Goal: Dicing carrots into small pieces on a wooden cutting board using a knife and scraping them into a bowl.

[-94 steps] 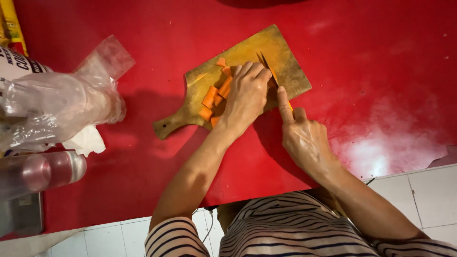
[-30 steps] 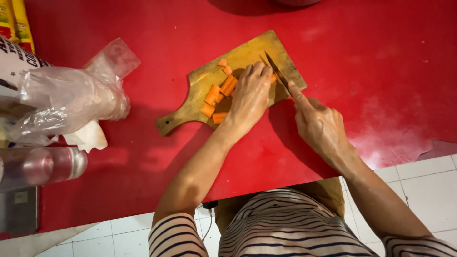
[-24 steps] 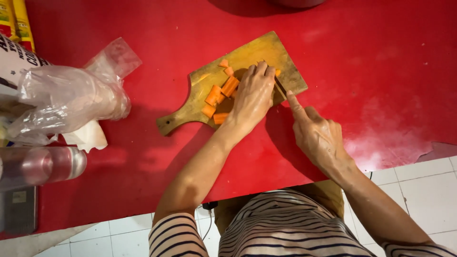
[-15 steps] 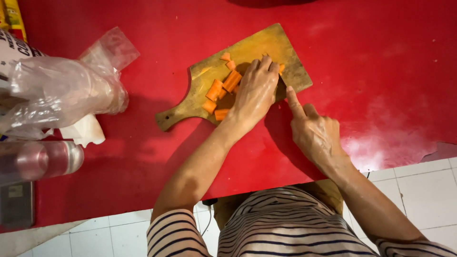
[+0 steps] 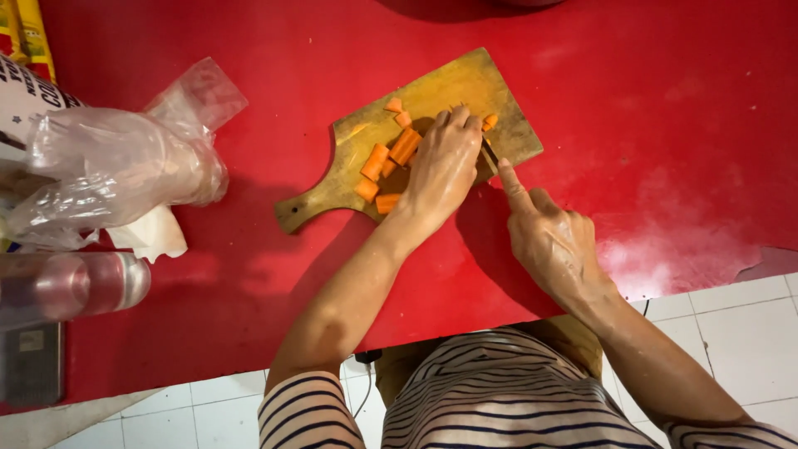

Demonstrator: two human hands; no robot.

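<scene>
Left hand (image 5: 443,166) flat on carrot pieces (image 5: 391,162).

The red worktop (image 5: 682,108) lies open to the right of the board (image 5: 507,125) and beyond it, so a hand could pass there freely. Left of the board, a bare strip runs from near to far. Further left, a plastic bag (image 5: 125,166) and a bottle (image 5: 75,287) crowd the edge. On the board, carrot pieces (image 5: 386,158) and both hands fill the middle.
</scene>
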